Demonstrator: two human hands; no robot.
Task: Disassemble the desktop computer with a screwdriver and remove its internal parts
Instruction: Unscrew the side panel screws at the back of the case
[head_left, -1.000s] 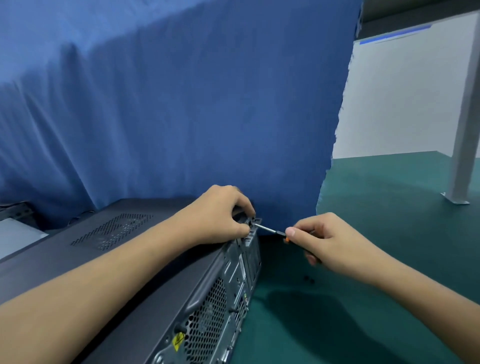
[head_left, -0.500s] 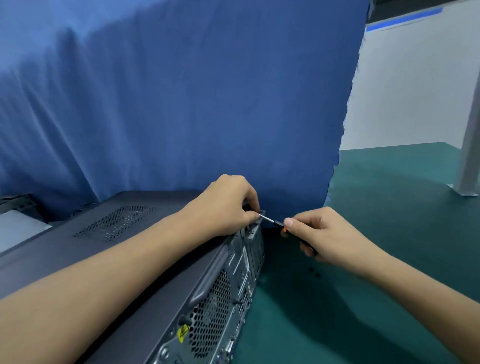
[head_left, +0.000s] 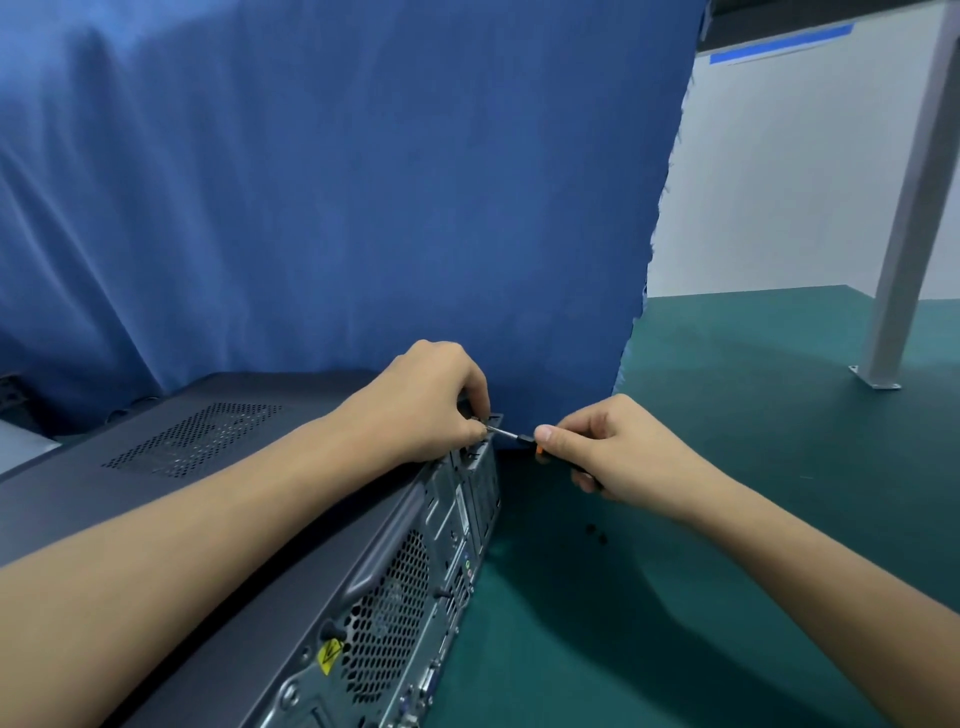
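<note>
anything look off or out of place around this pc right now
Two small dark bits, probably screws, lie loose on the green mat beside the computer case, near the right hand that holds the screwdriver; they could roll away. The blue cloth has a frayed right edge. Nothing else stands out.

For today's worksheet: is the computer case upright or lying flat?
Lying flat: the computer case rests with its vented panel facing up.

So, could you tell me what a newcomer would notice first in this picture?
The two hands meeting at centre: the right hand grips a small screwdriver whose tip the left hand pinches at the far rear corner of the dark desktop computer. Behind hangs a big blue cloth; two tiny dark screws lie on the green table.
</note>
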